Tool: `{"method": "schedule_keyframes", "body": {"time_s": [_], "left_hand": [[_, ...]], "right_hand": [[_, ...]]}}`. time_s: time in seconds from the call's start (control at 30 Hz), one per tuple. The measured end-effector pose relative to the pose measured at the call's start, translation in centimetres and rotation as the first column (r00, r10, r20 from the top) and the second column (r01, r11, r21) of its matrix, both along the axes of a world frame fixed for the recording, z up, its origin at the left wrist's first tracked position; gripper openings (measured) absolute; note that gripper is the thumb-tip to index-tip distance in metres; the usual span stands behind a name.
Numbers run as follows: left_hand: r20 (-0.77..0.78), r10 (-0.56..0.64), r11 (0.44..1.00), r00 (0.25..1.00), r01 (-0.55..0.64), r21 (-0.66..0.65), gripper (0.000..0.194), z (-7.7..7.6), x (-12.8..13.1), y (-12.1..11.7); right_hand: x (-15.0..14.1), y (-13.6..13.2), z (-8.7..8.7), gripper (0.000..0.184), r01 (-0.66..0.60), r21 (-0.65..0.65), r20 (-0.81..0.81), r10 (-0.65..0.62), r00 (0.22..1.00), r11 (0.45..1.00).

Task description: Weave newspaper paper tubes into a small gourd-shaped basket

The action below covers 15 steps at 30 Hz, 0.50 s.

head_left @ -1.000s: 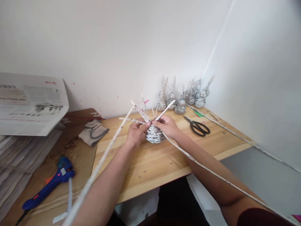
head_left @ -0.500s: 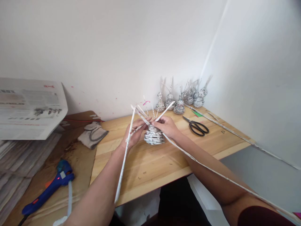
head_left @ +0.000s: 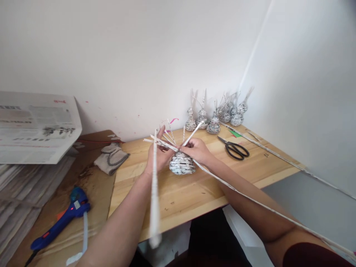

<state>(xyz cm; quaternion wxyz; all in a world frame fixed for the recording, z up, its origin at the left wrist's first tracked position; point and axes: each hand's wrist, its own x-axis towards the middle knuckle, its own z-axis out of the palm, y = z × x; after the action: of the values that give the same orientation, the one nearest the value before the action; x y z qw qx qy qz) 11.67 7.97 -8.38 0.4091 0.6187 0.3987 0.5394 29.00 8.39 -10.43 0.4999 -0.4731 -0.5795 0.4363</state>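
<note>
Both hands (head_left: 159,155) (head_left: 197,150) pinch paper strips (head_left: 193,134) atop the woven vessel (head_left: 182,164) (its inside hidden).

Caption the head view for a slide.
Left hand and right hand on a rounded, black-flecked white woven-paper basket, black-handled metal scissors lying nearby on the pale wooden tabletop.

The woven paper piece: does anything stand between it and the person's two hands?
Nothing visible does: left hand and right hand are both at the top of the woven paper piece, among its paper strips. One long strip crosses before the left hand, not between hand and piece.
</note>
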Motion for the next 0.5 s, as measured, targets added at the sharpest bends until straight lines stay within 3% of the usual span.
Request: {"method": "schedule_keyframes", "body": {"time_s": [0.17, 0.37, 0.5], "left_hand": [[0.009, -0.038, 0.994, 0.999, 0.039, -0.102, 0.086, -0.19, -0.39, 0.26], [0.05, 0.039, 0.994, 0.998, -0.034, -0.1, 0.069, -0.62, 0.04, 0.19], [0.185, -0.076, 0.975, 0.98, 0.112, -0.191, 0.046, -0.31, -0.1, 0.0]], "right_hand": [[0.02, -0.43, 0.42, 0.035, -0.037, 0.061, 0.098, 0.031, 0.995, 0.997], [-0.35, -0.98, 0.42, 0.023, -0.086, 0.206, 0.172, 0.051, 0.984, 0.975], [-0.1, -1.02, 0.6, 0.014, -0.094, 0.231, 0.18, 0.052, 0.982, 0.968]]}}
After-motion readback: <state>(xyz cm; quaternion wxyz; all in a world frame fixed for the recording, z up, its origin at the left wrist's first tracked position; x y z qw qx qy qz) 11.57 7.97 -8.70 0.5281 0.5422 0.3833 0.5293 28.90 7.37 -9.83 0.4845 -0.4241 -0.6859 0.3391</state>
